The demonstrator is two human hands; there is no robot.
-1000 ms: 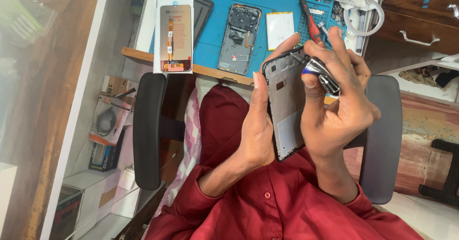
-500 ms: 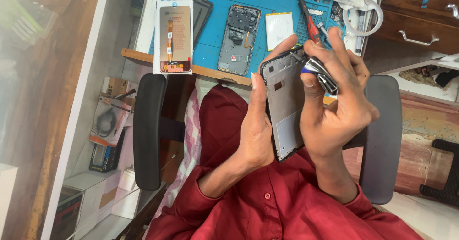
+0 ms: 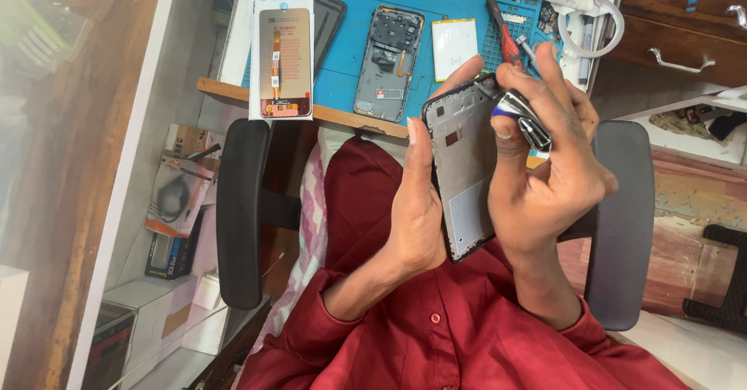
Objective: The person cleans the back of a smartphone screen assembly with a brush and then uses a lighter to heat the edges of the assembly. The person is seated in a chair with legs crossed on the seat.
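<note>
My left hand (image 3: 416,219) clasps the grey, black-rimmed phone frame (image 3: 464,176) along its left edge, long axis running away from me, while my right hand (image 3: 545,180) pinches a silver, blue-tipped tool (image 3: 523,118) at its far corner.

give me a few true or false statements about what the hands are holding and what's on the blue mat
1. The left hand holds a bare phone frame upright. True.
2. The right hand is empty. False: it grips a small metal tool with a blue band at the frame's top edge.
3. An opened phone body lies on the blue mat. True.
4. The white battery sits inside the held frame. False: it lies on the mat.
5. The boxed replacement screen lies right of the battery. False: it lies at the mat's left edge.
</note>
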